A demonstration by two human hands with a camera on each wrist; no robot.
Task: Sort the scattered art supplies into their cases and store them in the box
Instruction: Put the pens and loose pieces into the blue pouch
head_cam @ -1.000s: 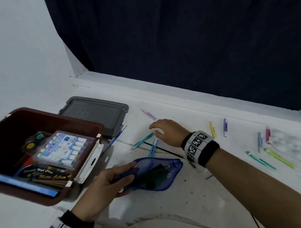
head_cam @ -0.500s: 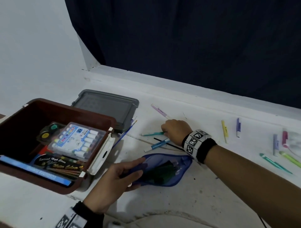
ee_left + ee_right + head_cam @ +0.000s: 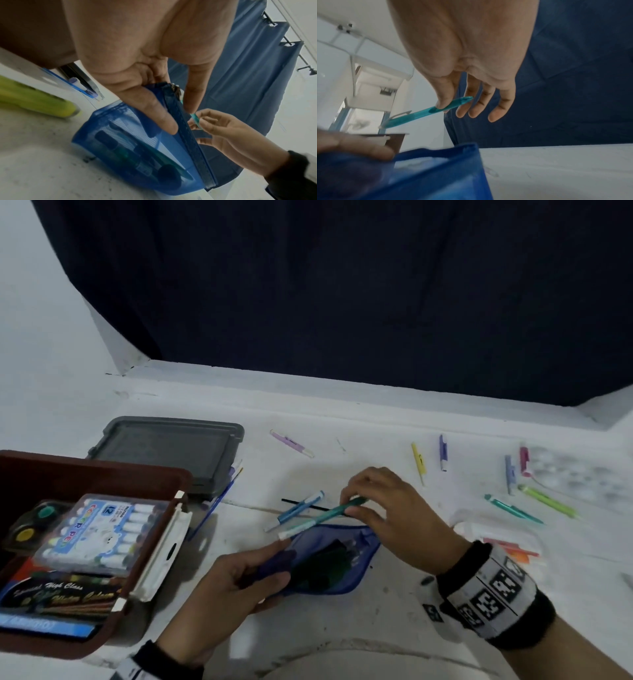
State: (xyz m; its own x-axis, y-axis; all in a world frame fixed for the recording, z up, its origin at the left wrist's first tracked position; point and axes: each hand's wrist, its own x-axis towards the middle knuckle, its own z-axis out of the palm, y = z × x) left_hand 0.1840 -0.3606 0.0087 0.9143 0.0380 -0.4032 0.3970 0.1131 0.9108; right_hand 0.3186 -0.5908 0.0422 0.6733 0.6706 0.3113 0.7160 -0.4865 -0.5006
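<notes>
Head view had me mid-step: right hand [image 3: 383, 508] pinching a teal pen [image 3: 322, 517] just above the pouch [image 3: 329, 563], left hand [image 3: 233, 587] gripping the pouch's zip edge on the worktop [image 3: 394, 621]. Next move, I reckoned, was sliding the pen in tip-first without snagging. Box [image 3: 102, 474] sat open left of me.

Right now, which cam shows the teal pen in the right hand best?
Right wrist: the teal pen shows nearly whole, clip included, pinched by the right hand. Head view shows it smaller, angled above the blue pouch, partly covered by that hand. Left wrist catches only a teal sliver behind the pouch's zipper edge.
</notes>
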